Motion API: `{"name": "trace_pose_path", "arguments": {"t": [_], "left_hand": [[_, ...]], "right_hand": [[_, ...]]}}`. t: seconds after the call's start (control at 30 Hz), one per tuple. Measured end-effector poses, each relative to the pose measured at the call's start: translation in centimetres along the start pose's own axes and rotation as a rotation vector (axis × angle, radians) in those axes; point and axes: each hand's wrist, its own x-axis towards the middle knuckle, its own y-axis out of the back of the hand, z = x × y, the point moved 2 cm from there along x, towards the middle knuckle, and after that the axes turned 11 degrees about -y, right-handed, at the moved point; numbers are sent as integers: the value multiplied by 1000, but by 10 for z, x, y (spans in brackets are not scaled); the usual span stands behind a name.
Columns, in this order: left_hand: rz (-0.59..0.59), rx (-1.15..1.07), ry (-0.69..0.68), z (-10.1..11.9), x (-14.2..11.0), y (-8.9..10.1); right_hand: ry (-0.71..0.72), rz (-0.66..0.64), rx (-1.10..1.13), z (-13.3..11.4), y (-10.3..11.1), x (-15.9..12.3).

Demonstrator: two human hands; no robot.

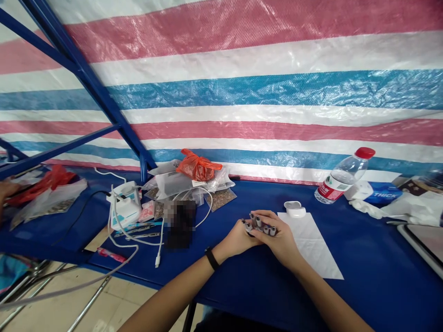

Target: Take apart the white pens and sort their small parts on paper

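Observation:
Above the front part of the blue table, both hands meet around several slim grey cylinders (258, 224) with dark tips, pen-like in shape. Their ends stick up between my fingers, and the rest of them is hidden. My left hand (239, 240) has its fingers curled round the bundle from the left; a black band is on that wrist. From the right, my right hand (277, 237) closes on the same cylinders, thumb across the front. Just beyond the right hand lies a white sheet of paper (316, 246), with an open white earbud case (296, 210) at its far end.
A plastic bottle (341, 180) with a red cap and a tissue pack (384, 192) stand back right. Leftward are a power strip (126, 210), cables, plastic bags and an orange bag (197, 167). Another person's hand (7, 189) shows at the far left edge.

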Motion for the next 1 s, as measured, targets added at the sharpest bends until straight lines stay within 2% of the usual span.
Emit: {"name": "trace_pose_path", "arguments": {"t": [0.2, 0.37, 0.5, 0.63, 0.83, 0.9, 1.0], "left_hand": [[-23, 4, 63, 5, 0, -1], [-121, 29, 102, 12, 7, 8], [-234, 98, 94, 24, 10, 16], [-206, 115, 141, 25, 11, 12], [-140, 34, 103, 9, 12, 3], [-132, 38, 62, 7, 11, 4], [-163, 3, -24, 7, 9, 5]], "right_hand": [[-118, -95, 89, -5, 4, 5], [-146, -86, 196, -3, 4, 1], [-150, -112, 195, 0, 3, -2], [-96, -71, 133, -3, 3, -3], [20, 8, 287, -3, 4, -1], [-65, -11, 287, -1, 4, -2], [-229, -108, 245, 2, 3, -3]]}}
